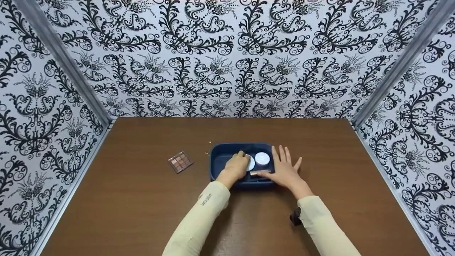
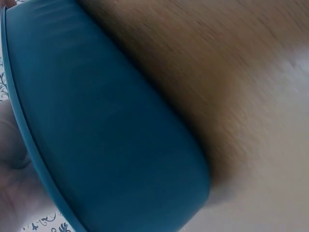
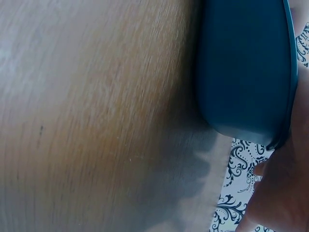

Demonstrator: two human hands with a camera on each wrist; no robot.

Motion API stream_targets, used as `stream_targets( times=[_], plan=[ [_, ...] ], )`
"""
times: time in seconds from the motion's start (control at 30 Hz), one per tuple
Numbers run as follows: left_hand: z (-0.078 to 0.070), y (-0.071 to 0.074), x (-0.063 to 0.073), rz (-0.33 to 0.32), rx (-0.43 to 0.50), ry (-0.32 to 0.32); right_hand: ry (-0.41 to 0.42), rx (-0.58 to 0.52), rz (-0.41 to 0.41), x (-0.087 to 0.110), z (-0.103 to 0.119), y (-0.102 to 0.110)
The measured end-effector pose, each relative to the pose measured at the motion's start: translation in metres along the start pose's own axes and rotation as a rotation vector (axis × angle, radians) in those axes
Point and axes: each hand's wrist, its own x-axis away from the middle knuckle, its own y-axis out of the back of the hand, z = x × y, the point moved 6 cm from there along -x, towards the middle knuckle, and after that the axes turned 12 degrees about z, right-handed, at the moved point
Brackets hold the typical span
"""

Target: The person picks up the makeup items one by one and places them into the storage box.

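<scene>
A dark blue rectangular bin [image 1: 222,146] stands on the table. My left hand [image 1: 236,166] reaches into it with curled fingers, gripping a white round container [image 1: 251,163] whose left part the hand hides. Another white round jar [image 1: 262,158] sits to the right in the bin. In front of the jars lies a shiny pinkish tube [image 1: 258,173]. My right hand [image 1: 285,172] is spread over the bin's right rim, its thumb reaching across to the tube. In the wrist views the bin's outer wall [image 2: 106,125] hides most of both hands.
An eyeshadow palette [image 1: 180,162] with several brown and pink pans lies on the brown wooden table [image 1: 142,199], left of the bin. Patterned black-and-white panels [image 1: 220,71] enclose the table at the back and sides.
</scene>
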Motion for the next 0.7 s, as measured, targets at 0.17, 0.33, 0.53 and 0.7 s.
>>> stream_targets(
  times=[0.17, 0.33, 0.53, 0.7],
  plan=[
    [0.002, -0.002, 0.002, 0.034, 0.024, -0.035, 0.001, -0.010, -0.008, 0.000, 0.000, -0.002],
    [0.007, 0.000, 0.003, 0.034, 0.068, -0.053, -0.003, -0.017, 0.000, 0.000, 0.000, -0.003],
    [0.019, 0.019, 0.009, 0.009, 0.108, -0.038, -0.010, -0.013, -0.001, 0.000, 0.001, -0.002],
    [0.035, 0.039, 0.019, -0.052, 0.157, -0.028, -0.017, -0.005, 0.004, 0.001, 0.001, 0.001]
  ],
)
